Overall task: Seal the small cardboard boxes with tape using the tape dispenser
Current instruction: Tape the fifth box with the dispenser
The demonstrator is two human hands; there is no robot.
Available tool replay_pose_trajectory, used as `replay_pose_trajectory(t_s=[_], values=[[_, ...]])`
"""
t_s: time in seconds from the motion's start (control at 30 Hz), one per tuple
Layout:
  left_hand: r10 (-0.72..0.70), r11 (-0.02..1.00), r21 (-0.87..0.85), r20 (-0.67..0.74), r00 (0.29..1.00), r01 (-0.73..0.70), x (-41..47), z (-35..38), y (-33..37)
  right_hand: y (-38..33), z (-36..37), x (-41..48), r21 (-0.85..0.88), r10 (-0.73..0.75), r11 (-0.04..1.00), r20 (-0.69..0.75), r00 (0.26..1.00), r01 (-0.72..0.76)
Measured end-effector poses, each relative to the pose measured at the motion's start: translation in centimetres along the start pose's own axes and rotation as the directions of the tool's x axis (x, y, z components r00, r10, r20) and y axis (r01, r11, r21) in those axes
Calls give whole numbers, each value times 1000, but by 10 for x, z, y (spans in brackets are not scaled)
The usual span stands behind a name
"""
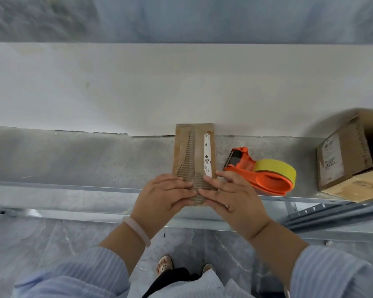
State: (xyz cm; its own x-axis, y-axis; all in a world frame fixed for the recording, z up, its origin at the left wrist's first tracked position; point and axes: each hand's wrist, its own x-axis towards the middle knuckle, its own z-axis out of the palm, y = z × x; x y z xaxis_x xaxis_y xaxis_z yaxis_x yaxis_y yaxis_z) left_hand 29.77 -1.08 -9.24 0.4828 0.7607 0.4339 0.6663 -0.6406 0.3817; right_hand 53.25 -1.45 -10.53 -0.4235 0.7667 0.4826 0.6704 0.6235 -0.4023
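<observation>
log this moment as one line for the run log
left hand: pressing small box top | right hand: same | tape dispenser: on shelf right of box, untouched | stage: taping not begun

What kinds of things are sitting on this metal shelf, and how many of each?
Cardboard boxes: 2, the small box in the middle and a larger box at right (its paler panel may be another)
Tape dispenser: 1
Total: 3
</observation>
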Motion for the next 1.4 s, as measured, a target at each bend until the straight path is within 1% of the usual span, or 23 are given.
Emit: replay_pose_trajectory(t_s=[0.13, 0.23, 0.3, 0.43, 0.57, 0.7, 0.77, 0.83, 0.87, 0.9, 0.93, 0.97, 1.0, 1.03, 1.07, 1.17, 1.27, 1.33, 1.4], values=[[-52, 999, -13, 54, 997, 53, 1, -4, -1, 5, -1, 2, -10, -33, 999, 32, 999, 34], [-12, 1000, -11, 85, 996, 13, -6, -9, -6, 10, -4, -2, -27, -83, 996, 90, 992, 86], [1, 1000, -4, 80, 997, -1, -14, -13, -13, 14, -7, -4, -26, -97, 995, 112, 989, 100], [-35, 999, -6, 55, 998, 36, -18, -15, -19, 16, -11, -2, 1, -112, 994, 106, 988, 113], [-26, 1000, -2, 83, 996, 27, -17, -15, -21, 13, -7, -7, 70, -50, 997, 92, 995, 44], [44, 996, 66, 153, 987, -54, -24, -15, -23, 16, -6, -9, 113, -16, 994, 108, 994, 4], [52, 995, 81, 148, 988, -65, -21, -18, -22, 15, -6, -7, 125, 0, 992, 129, 992, -16], [79, 991, 100, 126, 989, -91, -16, -22, -19, 9, -8, -9, 171, 70, 981, 133, 989, -92], [101, 988, 103, 117, 988, -113, -15, -23, -17, 4, -11, -12, 208, 148, 963, 134, 980, -173], [125, 986, 95, 109, 986, -136, -15, -22, -13, -1, -13, -15, 246, 253, 928, 137, 958, -280], [146, 984, 85, 96, 985, -154, -15, -21, -9, -9, -16, -18, 297, 366, 870, 147, 919, -394], [155, 984, 75, 82, 984, -161, -18, -17, -5, -16, -16, -20, 370, 468, 786, 169, 867, -496], [150, 986, 66, 64, 987, -154, -20, -12, 0, -21, -14, -20, 446, 541, 686, 214, 813, -574], [133, 989, 57, 44, 990, -135, -22, -7, 4, -27, -11, -19, 498, 577, 606, 262, 774, -620], [115, 992, 49, 27, 993, -116, -23, -2, 8, -32, -9, -16, 517, 597, 565, 284, 751, -644], [79, 996, 42, 7, 997, -79, -22, 5, 15, -41, -7, -14, 478, 673, 540, 250, 697, -693], [53, 998, 22, 83, 995, -55, -19, 1, 21, -39, -17, -14, 449, 727, 499, 248, 640, -741], [-31, 999, 14, 130, 991, 29, -14, -4, 23, -37, -23, -15, 435, 731, 483, 278, 623, -760], [-164, 986, -13, 88, 983, 165, -1, -10, 22, -35, -28, -15, 453, 730, 458, 300, 614, -765]])
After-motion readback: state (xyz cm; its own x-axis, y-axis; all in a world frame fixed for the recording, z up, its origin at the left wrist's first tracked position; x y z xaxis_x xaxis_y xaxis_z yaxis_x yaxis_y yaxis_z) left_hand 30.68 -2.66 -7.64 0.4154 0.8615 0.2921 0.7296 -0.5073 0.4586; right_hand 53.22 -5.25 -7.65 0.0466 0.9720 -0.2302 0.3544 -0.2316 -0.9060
